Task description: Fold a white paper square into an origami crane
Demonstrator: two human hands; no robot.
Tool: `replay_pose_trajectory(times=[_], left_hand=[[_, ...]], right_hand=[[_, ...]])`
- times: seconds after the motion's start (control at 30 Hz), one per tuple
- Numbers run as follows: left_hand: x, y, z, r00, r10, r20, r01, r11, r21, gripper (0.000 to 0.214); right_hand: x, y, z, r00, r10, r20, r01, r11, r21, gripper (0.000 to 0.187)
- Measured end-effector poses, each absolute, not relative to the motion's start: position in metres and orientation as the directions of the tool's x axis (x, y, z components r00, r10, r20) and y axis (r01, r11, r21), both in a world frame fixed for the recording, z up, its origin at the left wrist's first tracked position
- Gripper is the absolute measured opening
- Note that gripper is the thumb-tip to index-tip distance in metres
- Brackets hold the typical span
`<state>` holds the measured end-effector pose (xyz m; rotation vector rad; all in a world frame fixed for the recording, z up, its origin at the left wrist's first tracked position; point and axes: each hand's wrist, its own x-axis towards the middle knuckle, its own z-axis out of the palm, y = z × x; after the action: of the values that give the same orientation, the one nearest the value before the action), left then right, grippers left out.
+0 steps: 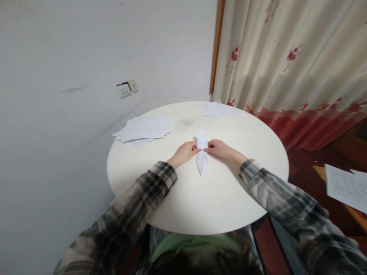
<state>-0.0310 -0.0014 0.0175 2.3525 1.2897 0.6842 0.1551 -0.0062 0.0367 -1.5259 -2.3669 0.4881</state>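
A long, narrow piece of folded white paper [202, 165], pointed at both ends, lies near the middle of the round white table [183, 206]. My left hand [185, 152] pinches its left edge halfway along, with the thumb over the paper. From the other side my right hand [220, 148] pinches the right edge at the same height. The two thumb tips nearly meet at the paper's centre. Fold lines run along the paper's upper and lower halves. The undersides of the fingers are hidden.
A stack of white sheets [146, 128] lies at the table's left. Smaller paper pieces [215, 109] sit at the far edge. A wall with a socket [124, 90] borders the left, a curtain [275, 68] the back right. Printed sheets [345, 185] rest on a surface at right.
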Motion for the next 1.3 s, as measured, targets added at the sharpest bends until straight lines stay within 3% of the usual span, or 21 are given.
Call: replay_pose_trajectory(times=[0.1,0.27,0.37,0.43,0.53,0.67,0.8,0.93,1.1,1.17,1.3], left_hand=[[-0.032,0.000,0.018,0.466,0.855,0.226,0.612,-0.496,0.616,0.016],[-0.033,0.005,0.022,0.499,0.832,0.242,0.632,-0.540,0.556,0.015],[-0.035,0.007,0.022,0.482,0.831,0.276,0.665,-0.553,0.503,0.017],[-0.035,0.007,0.020,0.437,0.848,0.302,0.708,-0.531,0.466,0.031],[-0.036,0.006,0.017,0.407,0.865,0.293,0.764,-0.498,0.410,0.046],[-0.035,0.005,0.011,0.441,0.846,0.300,0.748,-0.531,0.398,0.038],[-0.035,0.003,0.007,0.439,0.833,0.336,0.658,-0.553,0.511,0.037],[-0.031,0.000,0.007,0.378,0.848,0.372,0.467,-0.521,0.714,0.046],[-0.021,-0.004,0.010,0.182,0.959,0.218,0.179,-0.251,0.951,0.071],[-0.019,-0.006,0.013,0.158,0.978,0.135,0.065,-0.147,0.987,0.068],[-0.021,-0.011,0.023,0.240,0.967,0.090,-0.132,-0.059,0.990,0.044]], right_hand=[[0.155,-0.006,0.034,-0.417,0.906,0.070,0.815,0.406,-0.414,0.024],[0.156,-0.004,0.033,-0.426,0.896,0.123,0.800,0.437,-0.412,0.020],[0.157,-0.001,0.034,-0.391,0.916,0.093,0.784,0.384,-0.488,0.037],[0.158,0.000,0.034,-0.363,0.929,0.076,0.781,0.348,-0.518,0.051],[0.159,-0.001,0.031,-0.322,0.938,0.130,0.815,0.345,-0.465,0.061],[0.160,-0.005,0.026,-0.310,0.925,0.217,0.845,0.373,-0.383,0.049],[0.159,-0.006,0.024,-0.372,0.888,0.271,0.737,0.460,-0.496,0.037],[0.156,-0.006,0.019,-0.320,0.888,0.330,0.521,0.456,-0.722,0.041],[0.147,-0.009,0.013,-0.179,0.941,0.286,0.226,0.322,-0.919,0.050],[0.143,-0.013,0.014,-0.157,0.955,0.252,0.097,0.269,-0.958,0.048],[0.140,-0.020,0.023,-0.234,0.960,0.154,-0.090,0.136,-0.987,0.030]])
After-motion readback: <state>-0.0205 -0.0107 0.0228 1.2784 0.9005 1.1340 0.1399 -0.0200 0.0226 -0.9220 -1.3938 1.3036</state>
